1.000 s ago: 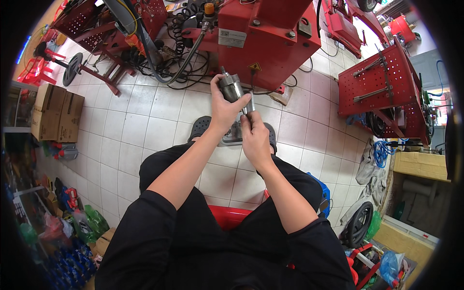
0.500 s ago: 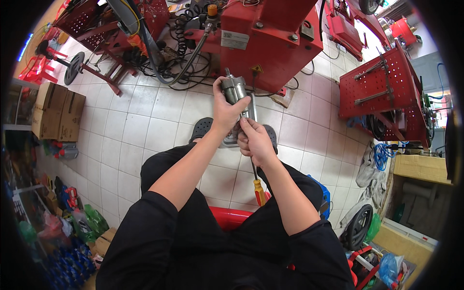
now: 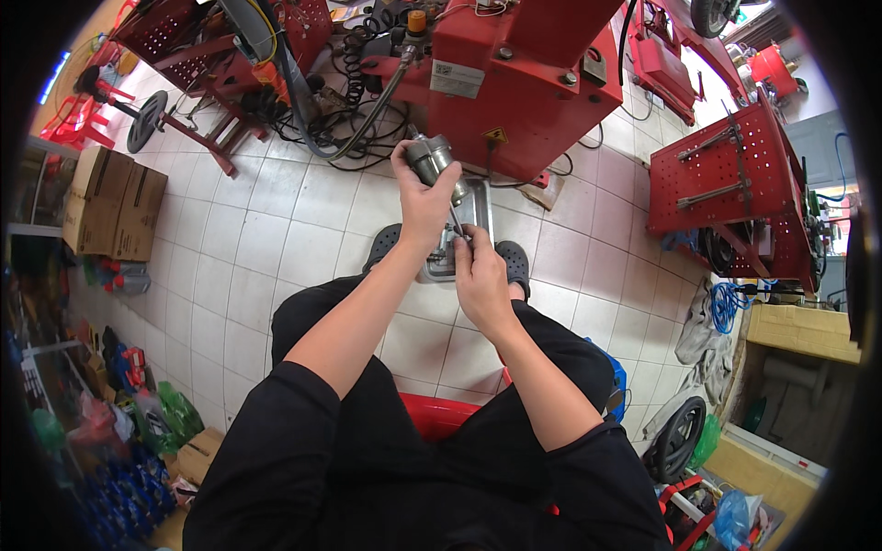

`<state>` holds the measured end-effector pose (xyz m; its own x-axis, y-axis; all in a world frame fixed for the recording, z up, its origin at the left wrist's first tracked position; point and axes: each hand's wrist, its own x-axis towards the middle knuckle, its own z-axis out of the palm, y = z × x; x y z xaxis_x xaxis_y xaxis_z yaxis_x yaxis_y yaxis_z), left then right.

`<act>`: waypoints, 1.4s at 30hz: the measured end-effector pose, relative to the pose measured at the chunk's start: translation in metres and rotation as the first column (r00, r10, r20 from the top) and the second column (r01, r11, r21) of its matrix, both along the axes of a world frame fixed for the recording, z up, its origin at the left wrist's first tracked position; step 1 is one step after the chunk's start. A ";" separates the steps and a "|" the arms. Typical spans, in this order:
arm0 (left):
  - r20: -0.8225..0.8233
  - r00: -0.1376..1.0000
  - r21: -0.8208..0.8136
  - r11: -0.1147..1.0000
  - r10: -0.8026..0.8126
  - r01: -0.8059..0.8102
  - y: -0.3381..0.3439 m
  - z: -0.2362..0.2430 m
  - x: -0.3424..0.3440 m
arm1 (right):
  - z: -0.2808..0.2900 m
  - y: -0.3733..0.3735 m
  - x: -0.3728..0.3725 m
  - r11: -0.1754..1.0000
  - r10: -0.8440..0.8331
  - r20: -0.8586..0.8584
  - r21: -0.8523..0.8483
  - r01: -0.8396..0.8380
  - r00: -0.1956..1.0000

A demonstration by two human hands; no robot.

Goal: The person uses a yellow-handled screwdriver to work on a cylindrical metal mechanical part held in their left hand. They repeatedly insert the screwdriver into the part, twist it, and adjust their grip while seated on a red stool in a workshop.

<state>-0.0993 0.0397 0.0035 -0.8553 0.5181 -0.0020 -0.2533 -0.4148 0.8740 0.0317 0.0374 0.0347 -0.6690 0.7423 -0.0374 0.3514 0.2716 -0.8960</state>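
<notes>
Tiled floor (image 3: 574, 243) around tray rim (image 3: 490, 216) | left fingers (image 3: 401, 159) wrap cylinder (image 3: 428, 162) | right fingers (image 3: 465, 255) pinch rod (image 3: 456, 219)

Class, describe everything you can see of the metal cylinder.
The metal cylinder looks silvery grey and shiny, with a wider far end and a thin stem jutting from it. It tilts, stem toward the upper left, gripped by the left hand. A thin rod in the right hand points at its near end; contact is unclear.

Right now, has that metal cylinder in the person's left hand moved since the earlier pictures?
Yes: the metal cylinder in the left hand has shifted leftward, judged against the yellow warning sign on the fixed red machine.
</notes>
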 end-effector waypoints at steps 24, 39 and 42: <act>0.024 0.990 0.043 0.989 -0.141 0.140 -0.004 -0.005 -0.007 | 0.015 0.022 0.007 0.617 0.047 -0.177 -0.768 -0.168 0.983; 0.496 0.791 0.300 0.925 -0.359 0.232 -0.016 0.010 -0.030 | 0.017 0.048 0.016 0.670 -0.254 -0.254 -0.742 -0.020 0.933; 0.551 0.735 0.347 0.909 -0.395 0.229 -0.016 0.005 -0.034 | 0.010 0.058 0.021 0.684 -0.310 -0.211 -0.726 0.064 0.927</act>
<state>-0.1333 0.0234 0.0083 -0.5088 0.8096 -0.2928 -0.8389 -0.3901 0.3795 0.0529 0.0956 0.0447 -0.5868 0.6910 -0.4222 0.0114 -0.5143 -0.8575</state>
